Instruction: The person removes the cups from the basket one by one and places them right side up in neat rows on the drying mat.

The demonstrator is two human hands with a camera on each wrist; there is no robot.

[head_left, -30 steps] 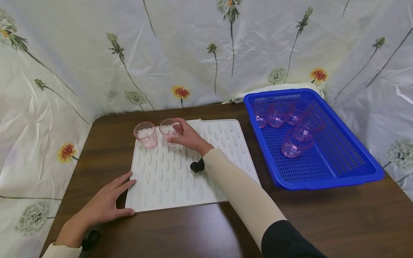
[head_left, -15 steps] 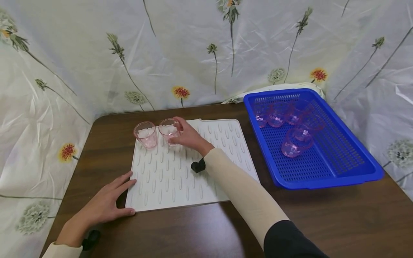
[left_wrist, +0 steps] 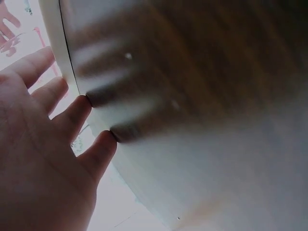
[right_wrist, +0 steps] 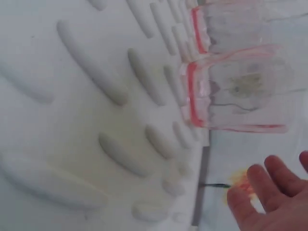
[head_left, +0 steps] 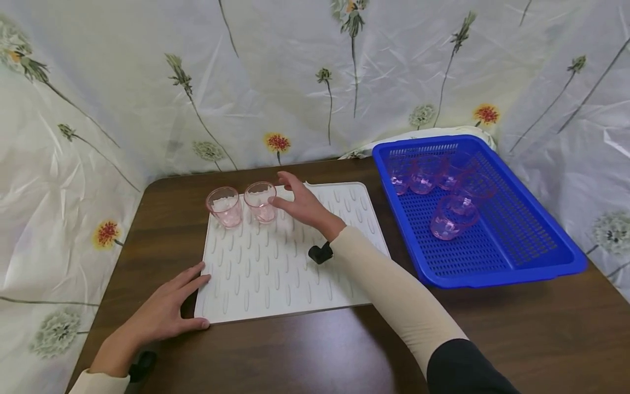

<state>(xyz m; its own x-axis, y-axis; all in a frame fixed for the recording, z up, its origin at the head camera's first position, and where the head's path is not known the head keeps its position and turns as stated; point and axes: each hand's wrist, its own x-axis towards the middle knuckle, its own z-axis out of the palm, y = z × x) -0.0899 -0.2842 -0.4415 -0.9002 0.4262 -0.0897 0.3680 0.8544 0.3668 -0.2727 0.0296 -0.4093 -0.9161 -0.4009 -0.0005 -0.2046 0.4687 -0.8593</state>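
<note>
Two clear pink drinking glasses stand upright side by side at the back left of a white ridged mat [head_left: 275, 279]: the outer glass [head_left: 228, 210] and the inner glass [head_left: 260, 203]. My right hand [head_left: 310, 208] is just right of the inner glass, fingers spread. Its thumb overlaps that glass in the head view, while the right wrist view shows the fingers [right_wrist: 260, 192] apart from the glass [right_wrist: 240, 91]. At the mat's left edge, my left hand [head_left: 157, 314] rests with fingers extended; the left wrist view shows its fingertips by an edge.
A blue perforated basket [head_left: 531, 276] stands on the right of the brown wooden table [head_left: 275, 355]. Several more pink glasses [head_left: 450, 221] are inside it, mostly towards its back. A flower-printed sheet [head_left: 275, 71] hangs behind the table and along both sides.
My right hand has let go of the inner glass and drawn back to the right, its fingers spreading. The glass stays on the mat. My left hand keeps its place at the mat's edge.
</note>
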